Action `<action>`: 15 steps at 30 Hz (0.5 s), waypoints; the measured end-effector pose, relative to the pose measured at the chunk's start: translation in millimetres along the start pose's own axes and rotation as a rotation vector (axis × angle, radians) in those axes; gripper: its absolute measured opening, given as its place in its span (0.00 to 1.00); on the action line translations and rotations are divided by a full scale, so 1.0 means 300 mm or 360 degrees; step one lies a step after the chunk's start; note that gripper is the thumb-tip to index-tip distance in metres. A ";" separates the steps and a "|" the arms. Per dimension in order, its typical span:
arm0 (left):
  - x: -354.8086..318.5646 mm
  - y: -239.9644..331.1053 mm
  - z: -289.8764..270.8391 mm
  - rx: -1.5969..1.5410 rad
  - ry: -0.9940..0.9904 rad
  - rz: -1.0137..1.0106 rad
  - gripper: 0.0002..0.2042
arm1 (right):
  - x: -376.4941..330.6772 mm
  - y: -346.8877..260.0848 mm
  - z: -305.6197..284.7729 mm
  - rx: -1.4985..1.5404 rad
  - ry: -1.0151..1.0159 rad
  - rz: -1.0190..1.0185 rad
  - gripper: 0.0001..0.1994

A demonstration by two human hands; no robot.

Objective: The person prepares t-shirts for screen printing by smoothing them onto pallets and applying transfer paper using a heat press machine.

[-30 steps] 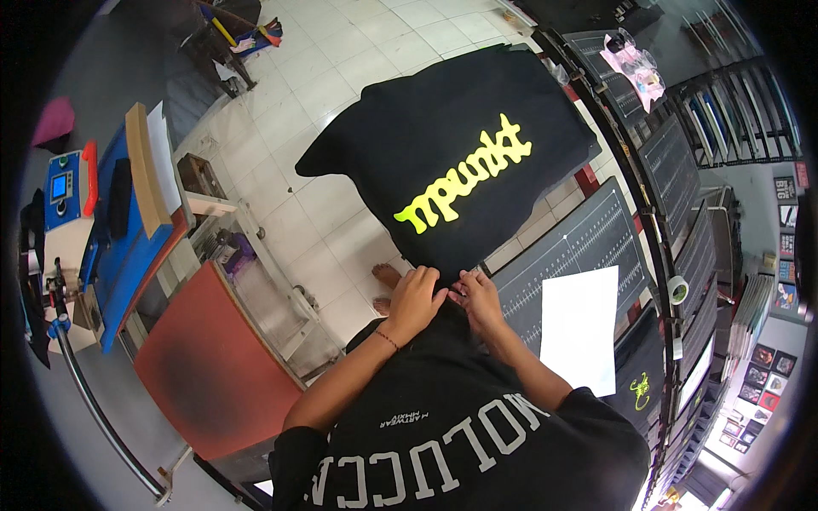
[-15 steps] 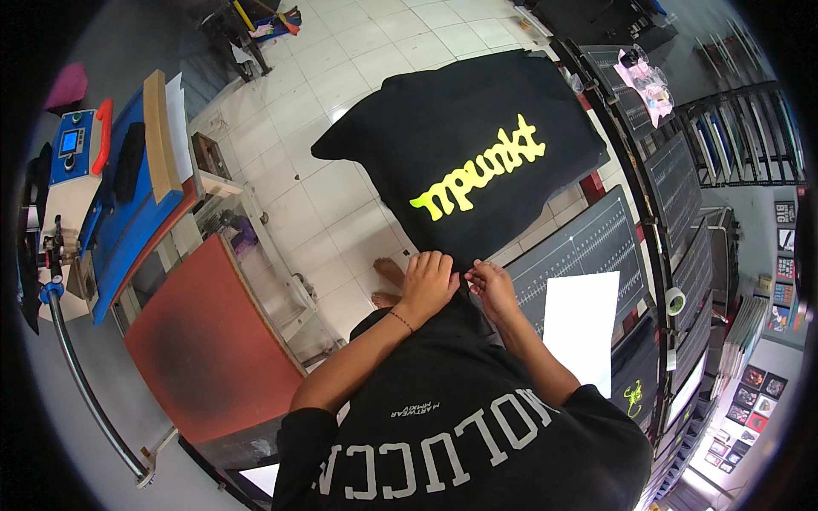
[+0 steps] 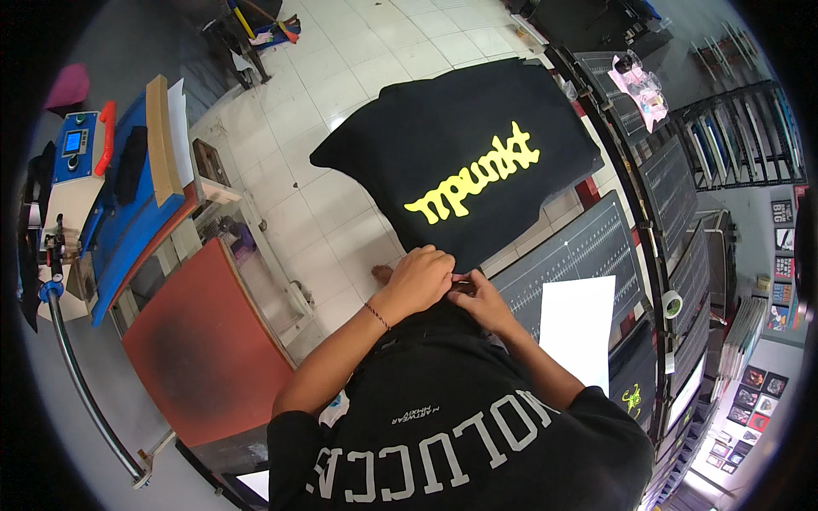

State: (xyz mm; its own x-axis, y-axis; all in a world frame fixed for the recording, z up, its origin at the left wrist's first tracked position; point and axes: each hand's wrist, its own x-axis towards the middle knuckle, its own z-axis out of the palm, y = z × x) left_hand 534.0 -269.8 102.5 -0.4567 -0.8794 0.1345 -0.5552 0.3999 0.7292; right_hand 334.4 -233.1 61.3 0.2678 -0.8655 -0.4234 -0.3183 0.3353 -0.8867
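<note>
A black T-shirt with neon-yellow lettering spreads out in front of me, its narrow near end reaching my hands. My left hand is closed over that end, its fingers curled down out of sight into the cloth. Close beside it on the right, my right hand pinches the edge of the same cloth between thumb and fingers. The two hands almost touch, just in front of my body. What supports the shirt from below is hidden.
Grid-marked dark boards line the right side, one bearing a white sheet. A tape roll lies farther right. On the left stand a red-brown pad and a blue heat press with a control box. Tiled floor lies beyond.
My right hand has come in against the left, and its fingers have closed on the cloth. My left hand has shifted slightly left. The shirt's lettering sits a little farther left.
</note>
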 end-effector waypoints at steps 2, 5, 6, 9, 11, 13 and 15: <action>0.046 0.013 -0.042 -0.0069 -0.0072 -0.0029 0.05 | 0.011 -0.071 0.037 -0.0296 -0.0001 -0.0114 0.17; 0.083 0.042 -0.137 -0.0215 0.0222 -0.0070 0.05 | 0.047 -0.220 0.054 -0.0472 -0.0041 0.0056 0.19; 0.089 0.047 -0.169 -0.0270 0.0392 -0.0080 0.05 | 0.059 -0.258 0.048 -0.0679 -0.0078 0.0187 0.21; 0.016 -0.113 -0.171 -0.0161 0.1626 -0.0602 0.17 | 0.029 -0.321 0.013 -0.0210 -0.0068 -0.0225 0.23; -0.055 -0.332 -0.105 -0.0590 0.1854 -0.1237 0.29 | -0.003 -0.478 0.014 0.0083 -0.0133 -0.0354 0.17; -0.083 -0.459 -0.047 -0.1902 0.1726 -0.1432 0.38 | -0.017 -0.556 0.014 0.0267 -0.0134 -0.0436 0.13; -0.095 -0.528 -0.072 -0.3201 0.1338 -0.1384 0.48 | -0.032 -0.606 -0.012 0.0371 -0.0158 -0.0537 0.08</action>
State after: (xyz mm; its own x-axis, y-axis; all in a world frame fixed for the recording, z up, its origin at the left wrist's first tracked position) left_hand 650.0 -313.6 -2.6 -0.0114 -0.7233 -0.6905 0.9674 -0.1827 0.1754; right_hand 386.4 -286.9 227.3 0.4117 -0.9049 -0.1077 0.0136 0.1243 -0.9922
